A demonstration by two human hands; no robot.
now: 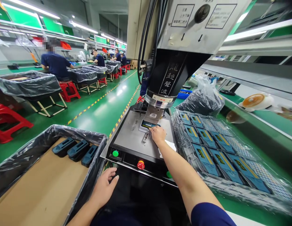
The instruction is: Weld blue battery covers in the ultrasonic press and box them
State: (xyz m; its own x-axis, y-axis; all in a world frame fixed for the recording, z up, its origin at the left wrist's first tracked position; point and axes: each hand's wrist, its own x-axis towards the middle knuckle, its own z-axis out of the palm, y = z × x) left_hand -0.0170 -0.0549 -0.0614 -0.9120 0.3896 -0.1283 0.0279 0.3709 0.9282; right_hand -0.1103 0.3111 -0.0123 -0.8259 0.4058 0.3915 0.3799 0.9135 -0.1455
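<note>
My right hand (158,135) reaches to the middle of the steel plate, its fingers closed on the near edge of a dark blue plastic housing (146,125). The housing sits in a light-coloured fixture (143,129) directly beneath the metal horn (153,113) of an ultrasonic welding machine (169,72). My fingertips are partly hidden. My left hand (105,183) holds nothing, with fingers apart, near the machine base's front left corner. Close to it on the base's front are a green button (115,153) and a red emergency stop (140,165).
At left, a plastic-lined bin (42,188) holds three dark housings (77,150). Clear trays (207,180) of blue housings (222,160) lie at right, before a full plastic bag (202,99). A second green button (169,174) is beside my right forearm. Several people (55,61) sit along benches beyond.
</note>
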